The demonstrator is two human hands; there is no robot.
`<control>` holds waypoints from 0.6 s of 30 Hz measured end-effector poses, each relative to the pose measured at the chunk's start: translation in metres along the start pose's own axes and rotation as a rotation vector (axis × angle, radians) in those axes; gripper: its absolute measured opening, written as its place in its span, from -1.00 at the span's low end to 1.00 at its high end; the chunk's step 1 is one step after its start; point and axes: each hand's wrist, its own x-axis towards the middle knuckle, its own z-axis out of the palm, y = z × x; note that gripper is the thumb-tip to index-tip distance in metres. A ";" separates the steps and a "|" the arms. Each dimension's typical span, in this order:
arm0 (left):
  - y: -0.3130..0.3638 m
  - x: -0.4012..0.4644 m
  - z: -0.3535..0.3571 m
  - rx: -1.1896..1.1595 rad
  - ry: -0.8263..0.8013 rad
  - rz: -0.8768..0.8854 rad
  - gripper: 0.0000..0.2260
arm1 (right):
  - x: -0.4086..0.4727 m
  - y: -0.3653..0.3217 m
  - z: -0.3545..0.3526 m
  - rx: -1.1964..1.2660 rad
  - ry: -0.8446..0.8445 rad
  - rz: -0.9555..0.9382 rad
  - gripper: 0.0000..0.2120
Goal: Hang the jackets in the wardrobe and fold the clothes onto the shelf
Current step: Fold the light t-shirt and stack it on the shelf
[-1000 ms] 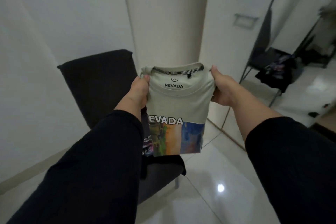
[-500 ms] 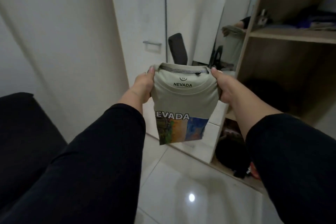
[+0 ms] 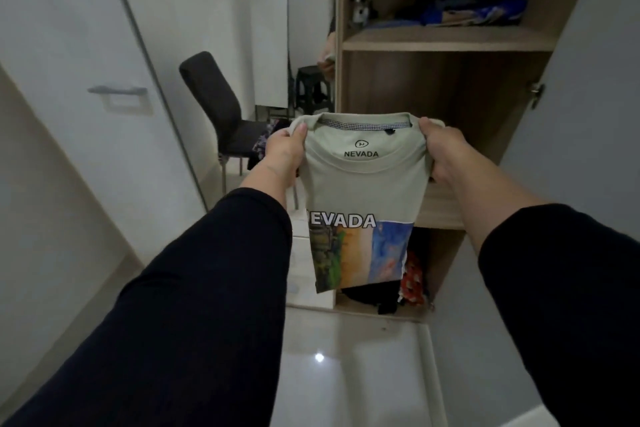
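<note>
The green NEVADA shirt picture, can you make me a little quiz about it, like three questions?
1. True or false: the folded pale-green cotton T-shirt printed NEVADA already lies on a shelf.
2. Which hands hold it? A) only the left hand B) only the right hand C) both, one at each shoulder.
3. Fill the gap: the wooden upper shelf of the open wardrobe carries a bundle of ____ cloth.

Key:
1. False. It hangs in the air in front of the wardrobe.
2. C. Each hand has its grip on a top corner beside the collar.
3. Blue.
</note>
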 end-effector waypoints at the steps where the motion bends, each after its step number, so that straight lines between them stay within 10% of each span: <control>1: 0.004 0.001 0.013 0.002 -0.029 0.001 -0.74 | 0.011 0.000 -0.004 0.004 0.038 -0.002 -0.50; 18: -0.057 0.127 0.211 0.114 -0.134 -0.181 -0.79 | 0.230 0.064 -0.065 0.035 0.281 0.105 -0.60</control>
